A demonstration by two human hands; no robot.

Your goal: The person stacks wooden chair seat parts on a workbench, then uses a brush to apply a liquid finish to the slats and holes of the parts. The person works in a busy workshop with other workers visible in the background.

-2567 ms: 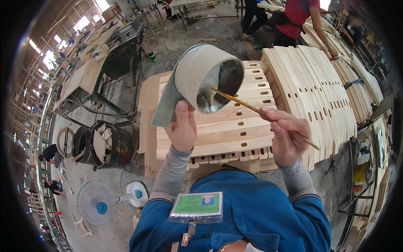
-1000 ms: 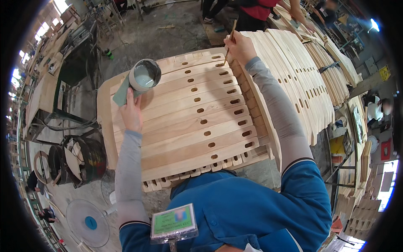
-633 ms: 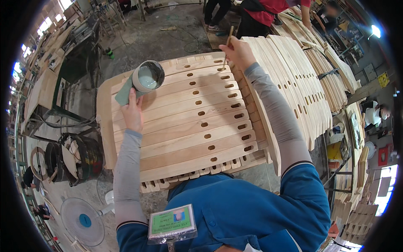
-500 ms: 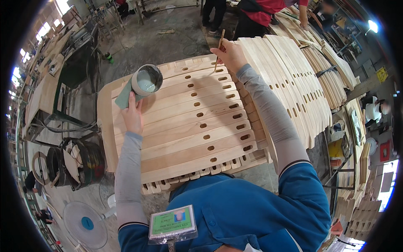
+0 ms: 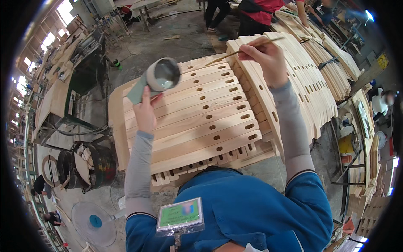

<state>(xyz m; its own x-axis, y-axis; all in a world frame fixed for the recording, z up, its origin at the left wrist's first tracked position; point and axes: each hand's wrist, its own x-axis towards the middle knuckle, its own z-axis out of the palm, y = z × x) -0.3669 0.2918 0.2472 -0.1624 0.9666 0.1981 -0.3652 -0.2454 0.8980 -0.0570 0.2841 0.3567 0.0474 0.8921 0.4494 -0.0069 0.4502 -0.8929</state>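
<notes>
My left hand [image 5: 145, 112] grips a round cup [image 5: 156, 82] of pale grey liquid, tilted so its opening shows. Pressed against the cup in the same hand is a flat grey-green piece [image 5: 137, 91], perhaps a sanding sheet. Between the fingertips of my right hand [image 5: 268, 58] is a thin wooden stick [image 5: 230, 54], held almost level. Its tip points left over the far slats; whether it touches wood I cannot tell. Below both hands lie pale wooden slats [image 5: 176, 145] side by side, with oval slots near their right ends.
More slotted wooden parts [image 5: 300, 69] are stacked to the right. A dark bin [image 5: 98, 164] of offcuts and a standing fan [image 5: 93, 224] are at the left. Beyond the stacks stands a person in a red top [image 5: 262, 12]. A metal-framed bench [image 5: 69, 94] is at the far left.
My right hand has moved right and away from the slots, and the stick has swung from near upright to almost level. My left hand has carried the cup slightly right.
</notes>
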